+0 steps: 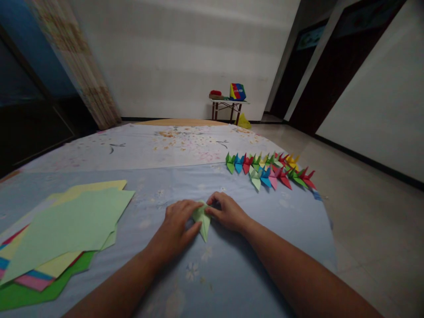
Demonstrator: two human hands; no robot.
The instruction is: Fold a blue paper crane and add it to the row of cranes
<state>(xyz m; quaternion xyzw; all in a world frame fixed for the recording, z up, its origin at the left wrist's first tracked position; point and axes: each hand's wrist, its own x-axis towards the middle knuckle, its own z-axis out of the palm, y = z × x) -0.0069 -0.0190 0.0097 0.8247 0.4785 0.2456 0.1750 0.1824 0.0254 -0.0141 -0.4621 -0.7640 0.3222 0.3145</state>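
Observation:
A small piece of folded pale green paper [203, 219] lies on the blue cloth in front of me, its narrow point toward me. My left hand [180, 223] holds its left side, fingers over the top edge and thumb lower down. On the right side, my right hand [228, 211] pinches the paper's upper edge between thumb and fingers. Part of the upper end is hidden under the fingers.
To the left lies a stack of coloured paper sheets [73, 221], pale green on top. Rows of folded paper cranes [265, 176] in several colours stand at the right, near the table edge. Beyond the flowered tablecloth [142, 150], a small side table [228, 102] stands by the wall.

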